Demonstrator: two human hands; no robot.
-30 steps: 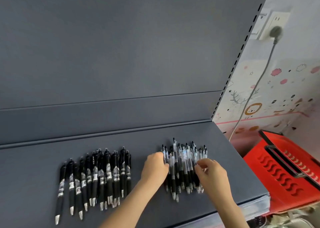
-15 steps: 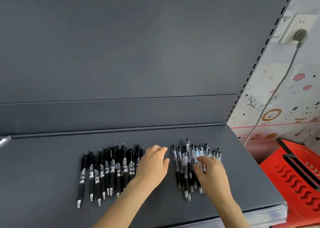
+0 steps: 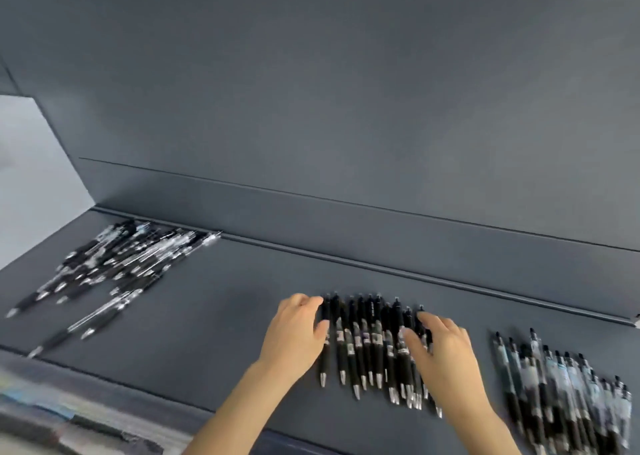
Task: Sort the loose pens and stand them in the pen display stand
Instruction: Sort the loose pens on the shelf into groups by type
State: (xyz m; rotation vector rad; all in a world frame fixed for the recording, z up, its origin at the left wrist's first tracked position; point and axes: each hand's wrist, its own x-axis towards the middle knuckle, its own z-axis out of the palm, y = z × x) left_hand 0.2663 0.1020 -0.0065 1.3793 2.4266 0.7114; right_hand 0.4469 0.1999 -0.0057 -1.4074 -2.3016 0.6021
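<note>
A row of black pens (image 3: pixel 367 347) lies side by side on the grey shelf (image 3: pixel 225 316), tips toward me. My left hand (image 3: pixel 298 337) touches the row's left edge with relaxed fingers. My right hand (image 3: pixel 445 357) rests on the row's right side, fingers stretched over the pens. A second row of clear-barrelled pens (image 3: pixel 561 399) lies further right, apart from both hands. A loose mixed pile of pens (image 3: pixel 114 264) lies at the far left of the shelf. No display stand is in view.
The shelf's grey back panel (image 3: pixel 329 108) rises behind the pens, with a raised lip along its foot. The shelf's front edge (image 3: pixel 104 382) runs along the lower left, and blurred items lie below it.
Both hands have shifted left from the clear-barrelled pens onto the black row. The view has swung left, so the loose pile at the far left now shows.
</note>
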